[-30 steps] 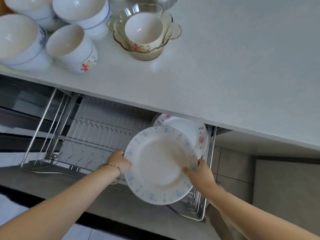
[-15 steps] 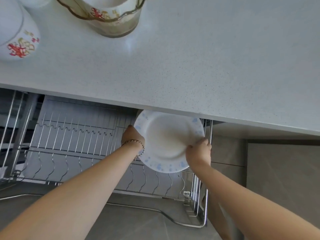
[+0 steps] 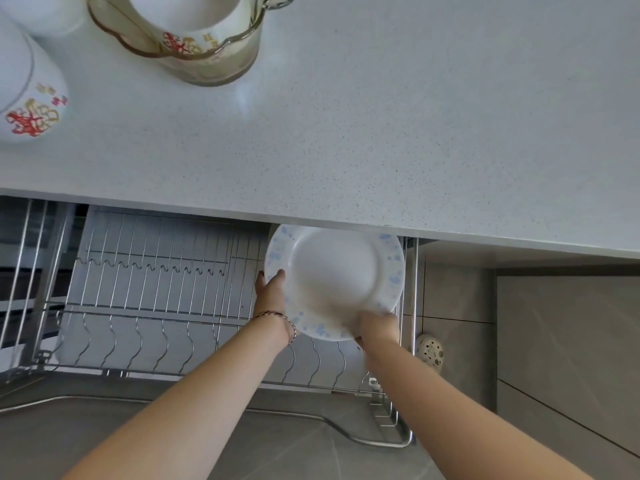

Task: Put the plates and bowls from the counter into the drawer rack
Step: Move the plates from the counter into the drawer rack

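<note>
A white plate with pale blue flowers on its rim [image 3: 334,278] stands tilted at the far right end of the wire drawer rack [image 3: 152,292], its top edge hidden under the counter lip. My left hand [image 3: 272,294] grips its left rim, fingers behind the plate. My right hand [image 3: 375,327], blurred, holds its lower right rim. On the white counter [image 3: 381,133], at the top left, a white bowl with red and gold print [image 3: 31,95] sits beside a glass bowl [image 3: 194,39] that holds another white bowl.
The rack's slots to the left of the plate hold nothing. The drawer's metal frame and handle bar [image 3: 346,434] run along the front. A small spotted round object [image 3: 430,351] lies on the tiled floor to the right, next to grey cabinet fronts.
Both hands carried the plate down and back into the rack's right end, under the counter edge. My view dropped closer, and the plate behind it is now hidden.
</note>
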